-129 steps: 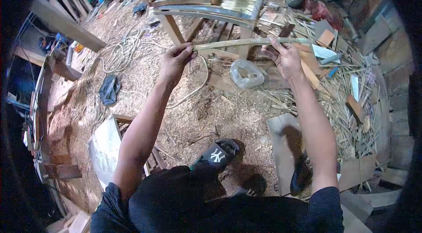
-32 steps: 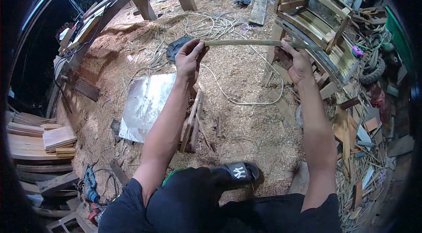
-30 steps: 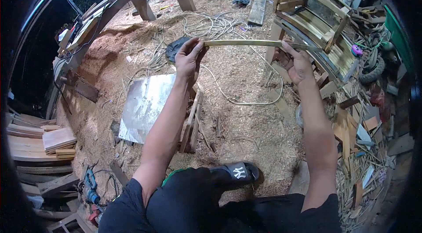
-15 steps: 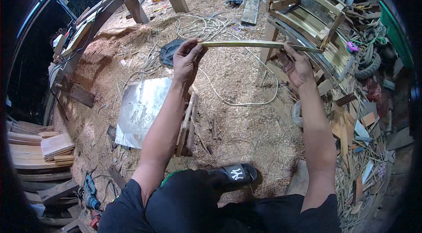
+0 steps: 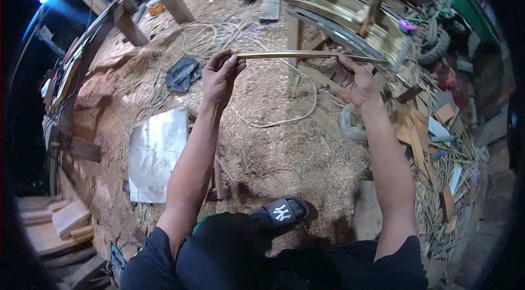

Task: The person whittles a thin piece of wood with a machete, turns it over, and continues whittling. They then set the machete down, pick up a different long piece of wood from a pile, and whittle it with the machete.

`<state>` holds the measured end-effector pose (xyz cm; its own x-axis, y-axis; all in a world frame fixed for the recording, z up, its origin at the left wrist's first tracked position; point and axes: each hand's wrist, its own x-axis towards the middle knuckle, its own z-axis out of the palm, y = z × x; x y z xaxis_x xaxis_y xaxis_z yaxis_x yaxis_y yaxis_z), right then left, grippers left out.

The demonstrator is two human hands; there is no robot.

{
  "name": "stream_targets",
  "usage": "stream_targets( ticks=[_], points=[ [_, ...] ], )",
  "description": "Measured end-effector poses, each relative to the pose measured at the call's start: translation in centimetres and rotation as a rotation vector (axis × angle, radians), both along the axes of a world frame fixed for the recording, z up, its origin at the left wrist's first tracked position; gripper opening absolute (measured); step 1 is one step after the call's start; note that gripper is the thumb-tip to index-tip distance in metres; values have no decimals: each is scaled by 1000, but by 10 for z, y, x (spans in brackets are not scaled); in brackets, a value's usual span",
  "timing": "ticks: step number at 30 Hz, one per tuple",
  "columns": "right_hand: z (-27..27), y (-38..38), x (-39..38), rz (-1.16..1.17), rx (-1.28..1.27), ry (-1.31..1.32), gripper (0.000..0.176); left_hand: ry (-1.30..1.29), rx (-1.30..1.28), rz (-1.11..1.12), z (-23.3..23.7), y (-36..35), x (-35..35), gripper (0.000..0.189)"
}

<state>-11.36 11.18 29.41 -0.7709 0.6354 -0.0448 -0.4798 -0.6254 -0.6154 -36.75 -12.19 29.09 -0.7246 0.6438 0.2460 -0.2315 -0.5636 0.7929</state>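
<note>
I hold a long thin bamboo strip (image 5: 290, 55) level in front of me, above the sawdust floor. My left hand (image 5: 219, 74) pinches its left end between thumb and fingers. My right hand (image 5: 355, 77) grips it near the right end, and a short length sticks out past that hand. The strip bows slightly between the two hands. Beyond it stands a wooden chair frame with bamboo slats (image 5: 350, 6).
Sawdust covers the floor. A metal sheet (image 5: 156, 153) lies at the left, a dark cloth (image 5: 182, 74) and coiled rope (image 5: 219, 33) beyond it. Wood offcuts and bamboo scraps (image 5: 432, 142) pile at the right. My sandalled foot (image 5: 279, 213) is below. A tyre (image 5: 435, 44) sits far right.
My view has swung to the right and down a little, so the chair frame sits more to the centre. Both hands keep their hold on the strip.
</note>
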Motion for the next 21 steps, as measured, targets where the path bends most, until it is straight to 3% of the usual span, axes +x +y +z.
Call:
stream_targets(
  ticks=[6,8,16,21],
  points=[
    [1,12,68,-181,-1,-74,11,-7,-53,-138,-7,52,42,35],
    [2,15,89,-269,54,-205,12,-34,-74,-189,-11,70,56,33],
    [-5,5,181,-438,134,-246,11,94,-200,-336,-25,124,115,27],
    [-14,-22,240,-580,153,-333,13,175,-286,-464,-26,138,163,39]
  ],
)
